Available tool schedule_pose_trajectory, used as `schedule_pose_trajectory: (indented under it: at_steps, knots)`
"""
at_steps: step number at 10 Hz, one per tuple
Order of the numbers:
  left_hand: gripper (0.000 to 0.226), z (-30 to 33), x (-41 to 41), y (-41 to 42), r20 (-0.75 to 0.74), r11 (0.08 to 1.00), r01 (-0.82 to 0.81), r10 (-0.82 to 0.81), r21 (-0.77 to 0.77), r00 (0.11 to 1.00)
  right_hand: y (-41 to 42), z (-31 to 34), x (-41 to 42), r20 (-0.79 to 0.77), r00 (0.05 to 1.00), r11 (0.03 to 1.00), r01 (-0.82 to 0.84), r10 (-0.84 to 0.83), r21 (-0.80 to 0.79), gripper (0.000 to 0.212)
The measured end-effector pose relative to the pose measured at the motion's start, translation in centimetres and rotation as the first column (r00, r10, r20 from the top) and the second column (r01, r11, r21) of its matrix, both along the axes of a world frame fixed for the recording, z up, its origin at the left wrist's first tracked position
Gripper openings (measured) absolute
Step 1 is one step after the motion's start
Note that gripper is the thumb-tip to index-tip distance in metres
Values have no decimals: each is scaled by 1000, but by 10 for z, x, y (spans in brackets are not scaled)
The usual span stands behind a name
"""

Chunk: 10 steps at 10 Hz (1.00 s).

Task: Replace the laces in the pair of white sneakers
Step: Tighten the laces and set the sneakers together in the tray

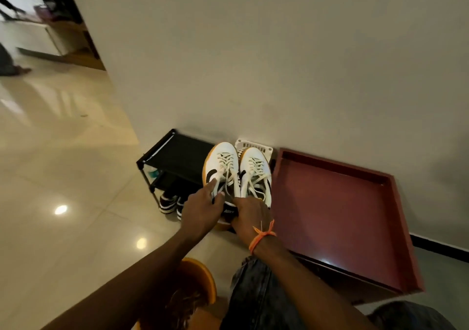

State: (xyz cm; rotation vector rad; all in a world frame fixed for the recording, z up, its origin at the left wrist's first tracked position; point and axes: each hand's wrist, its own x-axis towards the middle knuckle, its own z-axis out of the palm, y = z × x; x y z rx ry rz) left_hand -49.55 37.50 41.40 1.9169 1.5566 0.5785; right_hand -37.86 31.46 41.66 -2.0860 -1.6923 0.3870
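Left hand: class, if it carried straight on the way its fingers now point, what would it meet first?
The left hand points up and forward, its fingers already at the laces of the left white sneaker. It would probably push further into those laces and the shoe's upper first, though depth is unclear.

You could make out only one bit of white lettering, on the black heel tab (230,211) of the left sneaker (220,167), too blurred to read.
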Motion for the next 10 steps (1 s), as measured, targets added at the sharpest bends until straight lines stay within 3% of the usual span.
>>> schedule_pose_trajectory:
  at_steps: [1,4,6,8,9,10]
  knots:
    - [48,2,-34,-5,-25,998,-61,60,-27,998,7,-8,-32,-8,999,999,-38,38,15,30]
    - [47,-74,-119,-3,-100,958,-254,241,-135,965,32,-79,-108,-54,972,955,-234,228,-180,33]
    - [36,-128,-103,20,-46,943,-251,247,-220,968,61,-141,-101,-75,970,930,-241,229,-276,34]
    - [19,-192,-57,47,27,917,-330,344,-223,938,98,-197,-70,21,991,964,-123,131,-235,27]
    - [31,-218,-28,62,26,845,-468,490,-260,871,121,-213,-51,31,998,962,-43,54,-270,24]
    - [32,-235,1,83,131,749,-523,614,-407,778,141,-212,-34,6,997,926,-67,74,-372,30]
